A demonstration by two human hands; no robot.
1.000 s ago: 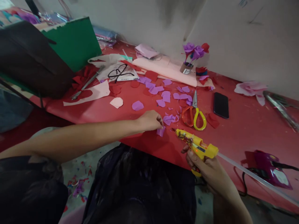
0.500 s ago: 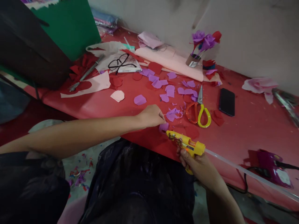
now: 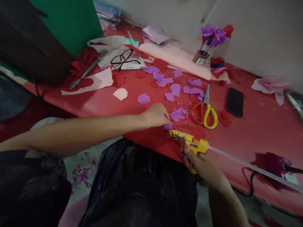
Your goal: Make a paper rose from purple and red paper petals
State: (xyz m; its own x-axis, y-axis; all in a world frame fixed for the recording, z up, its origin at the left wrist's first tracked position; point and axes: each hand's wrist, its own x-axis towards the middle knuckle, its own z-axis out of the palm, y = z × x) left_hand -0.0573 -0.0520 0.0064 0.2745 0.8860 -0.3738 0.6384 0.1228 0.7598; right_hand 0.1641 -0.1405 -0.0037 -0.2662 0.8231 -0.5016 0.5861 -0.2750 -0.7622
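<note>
My right hand (image 3: pixel 200 164) grips a yellow glue gun (image 3: pixel 189 143), its clear glue stick trailing off to the right. The nozzle touches a small purple paper petal (image 3: pixel 168 126) near the front edge of the red table (image 3: pixel 251 129). My left hand (image 3: pixel 156 115) reaches across, fingers pinched on that petal or on a thin stick beside it; I cannot tell which. A crumpled purple piece (image 3: pixel 178 114) lies just beyond my left fingertips.
Orange-and-yellow scissors (image 3: pixel 205 110), a black phone (image 3: pixel 234 102), eyeglasses (image 3: pixel 123 59), scattered purple and red petals (image 3: pixel 165 81), a pink paper roll (image 3: pixel 175 61) and a cup of paper flowers (image 3: pixel 208 42) lie on the table. A purple device (image 3: pixel 276 164) sits at the right.
The glue gun has moved left until its nozzle meets the purple petal. My left hand has stayed pinched at the petal. The view has shifted downward.
</note>
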